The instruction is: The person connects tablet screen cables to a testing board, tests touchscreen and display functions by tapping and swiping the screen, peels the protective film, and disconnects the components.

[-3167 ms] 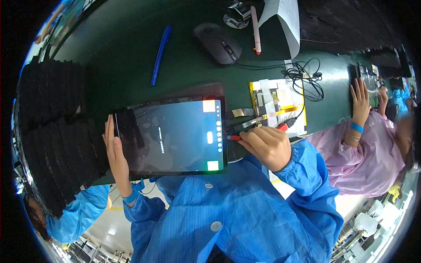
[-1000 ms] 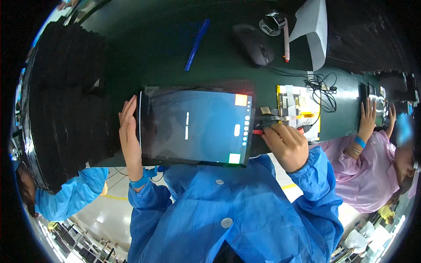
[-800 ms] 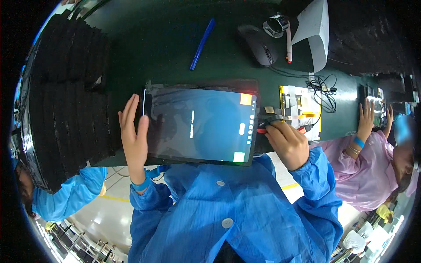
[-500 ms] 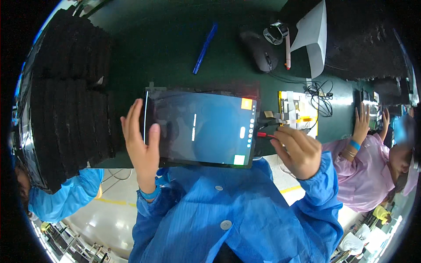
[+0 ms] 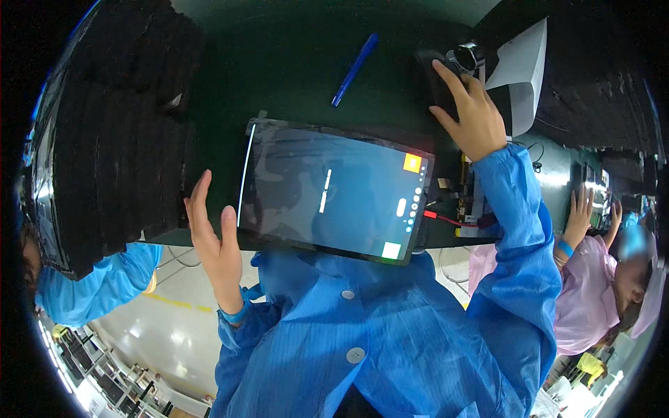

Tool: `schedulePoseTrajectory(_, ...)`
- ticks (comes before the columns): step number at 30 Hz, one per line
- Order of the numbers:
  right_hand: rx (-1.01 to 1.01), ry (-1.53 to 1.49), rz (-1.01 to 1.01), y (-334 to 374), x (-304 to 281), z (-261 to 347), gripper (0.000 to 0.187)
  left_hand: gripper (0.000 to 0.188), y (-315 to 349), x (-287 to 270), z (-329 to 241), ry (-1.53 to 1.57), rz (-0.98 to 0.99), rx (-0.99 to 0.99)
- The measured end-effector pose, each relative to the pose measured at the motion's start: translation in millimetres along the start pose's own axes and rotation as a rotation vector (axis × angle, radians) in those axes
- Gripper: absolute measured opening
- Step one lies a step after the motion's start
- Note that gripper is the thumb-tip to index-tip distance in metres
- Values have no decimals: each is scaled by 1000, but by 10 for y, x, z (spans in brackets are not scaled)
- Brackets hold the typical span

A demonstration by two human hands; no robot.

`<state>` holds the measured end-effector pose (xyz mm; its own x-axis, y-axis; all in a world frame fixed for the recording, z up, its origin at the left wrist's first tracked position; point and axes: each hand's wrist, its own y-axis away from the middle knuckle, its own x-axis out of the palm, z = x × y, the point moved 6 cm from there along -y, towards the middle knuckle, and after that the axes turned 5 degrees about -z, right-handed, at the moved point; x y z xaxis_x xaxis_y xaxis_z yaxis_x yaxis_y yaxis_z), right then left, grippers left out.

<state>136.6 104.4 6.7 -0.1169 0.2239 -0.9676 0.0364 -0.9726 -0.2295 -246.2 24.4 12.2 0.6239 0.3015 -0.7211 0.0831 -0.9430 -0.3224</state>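
Note:
A flat display panel [image 5: 313, 202] with a lit blue-grey screen lies slightly tilted on the dark green table in front of me. Beside its left edge, my left hand [image 5: 217, 244] is open, fingers raised and thumb apart, holding nothing. My right hand [image 5: 477, 118] reaches to the far right, its fingers spread over a black computer mouse [image 5: 431, 78]; whether the fingertips press on it is hard to tell. At the panel's right edge sits a red connector [image 5: 431, 214] with a red lead. Part of a circuit assembly [image 5: 465, 189] shows beyond it, mostly hidden by my right sleeve.
A blue pen [image 5: 355, 70] lies behind the panel. Next to the mouse are a wristwatch-like round object [image 5: 465, 58] and a curled white sheet [image 5: 521, 70]. Tall stacks of black trays [image 5: 118, 153] flank the left side. Co-workers sit at both sides, one in a pink sleeve [image 5: 589, 285].
My right hand has left the red lead at the panel's right edge and moved away to the mouse. My left hand stays open beside the panel. The whole view has shifted a little.

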Motion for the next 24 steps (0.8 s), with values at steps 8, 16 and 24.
schedulePoseTrajectory(8,-190,-299,-286,561,-864,311,41,80,311,730,-1235,93,572,425)
schedulePoseTrajectory(16,-174,-238,-78,1538,-464,430,25,82,47,915,-1712,-177,454,556)
schedulePoseTrajectory(24,-354,-248,8,1381,-332,457,12,69,117,1515,-1935,-19,575,631)
